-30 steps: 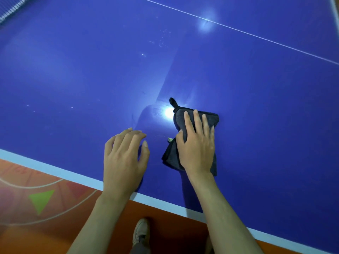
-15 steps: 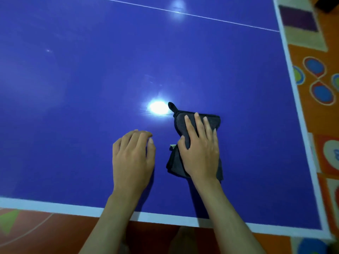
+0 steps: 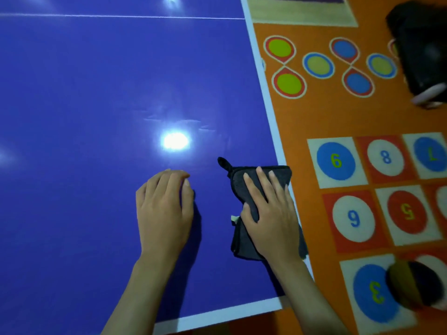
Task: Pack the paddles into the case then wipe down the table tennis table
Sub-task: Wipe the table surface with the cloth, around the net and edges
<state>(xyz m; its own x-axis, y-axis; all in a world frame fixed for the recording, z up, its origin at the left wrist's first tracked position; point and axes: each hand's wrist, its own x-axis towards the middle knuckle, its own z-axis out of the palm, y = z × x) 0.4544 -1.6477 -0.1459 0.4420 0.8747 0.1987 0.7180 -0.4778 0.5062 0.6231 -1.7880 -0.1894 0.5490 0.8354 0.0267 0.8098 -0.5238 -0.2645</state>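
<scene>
Head view: both hands flat, right hand (image 3: 271,213) pressing cloth (image 3: 244,187).

Floor mat (image 3: 314,112) squares carry numerals, seen inverted: 6, 8, 7, 9, 5, 3.

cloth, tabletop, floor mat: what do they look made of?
Cloth: dark grey, matte, seemingly microfibre or terry; soft folds, stitched edge, hanging loop. The right hand presses it flat.
Tabletop: hard, smooth blue coating with semi-gloss finish, judging by sharp lamp glare; white painted lines. Core material can't be told.
Floor mat: orange, printed circles and numbers; fuzzy texture suggests carpet pile.
</scene>
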